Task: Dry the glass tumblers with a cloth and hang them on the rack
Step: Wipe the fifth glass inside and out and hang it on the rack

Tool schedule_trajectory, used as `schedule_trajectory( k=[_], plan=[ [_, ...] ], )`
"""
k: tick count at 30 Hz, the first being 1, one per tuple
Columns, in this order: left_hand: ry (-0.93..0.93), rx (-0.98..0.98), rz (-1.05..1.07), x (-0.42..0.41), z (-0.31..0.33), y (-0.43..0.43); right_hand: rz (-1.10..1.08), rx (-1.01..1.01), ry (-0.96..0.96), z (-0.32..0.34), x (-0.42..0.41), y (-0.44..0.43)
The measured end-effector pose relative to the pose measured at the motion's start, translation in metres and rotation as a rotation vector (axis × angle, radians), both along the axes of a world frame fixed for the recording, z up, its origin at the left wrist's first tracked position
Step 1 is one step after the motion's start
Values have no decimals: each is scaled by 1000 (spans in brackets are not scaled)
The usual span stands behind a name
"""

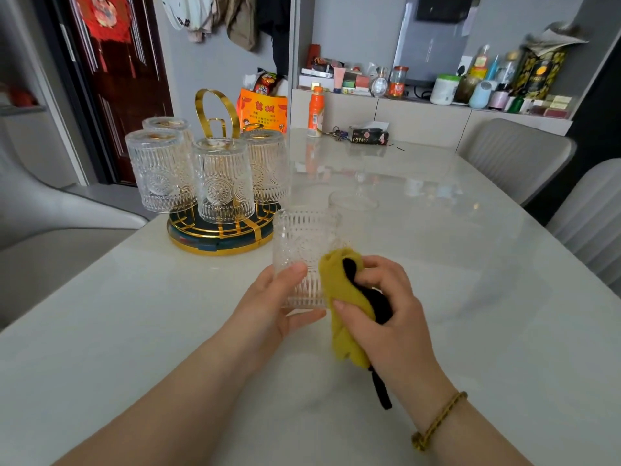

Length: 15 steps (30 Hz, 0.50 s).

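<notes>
Gleaming white table beside 2 grey chairs.

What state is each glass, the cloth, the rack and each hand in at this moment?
Embossed clear glass tumbler in hand: held off the table, being wiped.
Yellow and black cloth: bunched, pressed against that tumbler's side.
Left hand: gripping the tumbler.
Right hand: closed around the cloth.
Round gold and dark green rack: holds four inverted tumblers.
Second clear glass behind: upright on the white table, untouched.
</notes>
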<state>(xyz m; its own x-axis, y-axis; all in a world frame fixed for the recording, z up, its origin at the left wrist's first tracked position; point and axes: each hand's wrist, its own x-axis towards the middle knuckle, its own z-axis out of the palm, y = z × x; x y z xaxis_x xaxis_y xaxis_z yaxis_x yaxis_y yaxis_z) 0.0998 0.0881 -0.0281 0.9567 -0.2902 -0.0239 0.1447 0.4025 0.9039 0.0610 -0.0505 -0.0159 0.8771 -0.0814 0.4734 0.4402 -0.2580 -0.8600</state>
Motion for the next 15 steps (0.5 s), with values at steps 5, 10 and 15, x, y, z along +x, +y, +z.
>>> schedule_trajectory(
  k=[5,10,15],
  plan=[
    [-63,59,-54,-4,-3,-5,-165,-122,-174,5,-1,-6],
    [-93,31,-67,-3,-4,-3,-151,159,102,4,6,-10],
    [-127,31,-46,1,-4,1,14,318,259,1,4,-2]
  ],
)
